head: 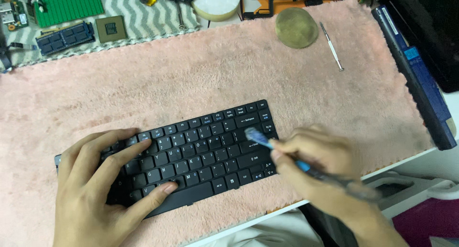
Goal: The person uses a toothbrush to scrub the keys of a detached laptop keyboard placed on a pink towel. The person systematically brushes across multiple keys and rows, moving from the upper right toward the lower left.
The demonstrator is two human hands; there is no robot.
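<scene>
The black keyboard [191,156] lay loose at lower centre of the frame on a pink fluffy mat [191,79], likely padding it. The left hand [95,189] lay spread flat across its left keys, apparently pinning it. The right hand [315,161] pinched a blue-bristled brush [260,139], its tip blurred over the right-hand keys.

Black keyboard [191,156] on pink fluffy towel [191,79]; blue-bristled brush [267,144]; grey-white zigzag cloth [138,17].

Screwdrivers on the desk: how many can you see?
2: a slim silver screwdriver on the pink mat's upper right, and a dark-handled one at the top centre. More may lie outside the picture.
</scene>
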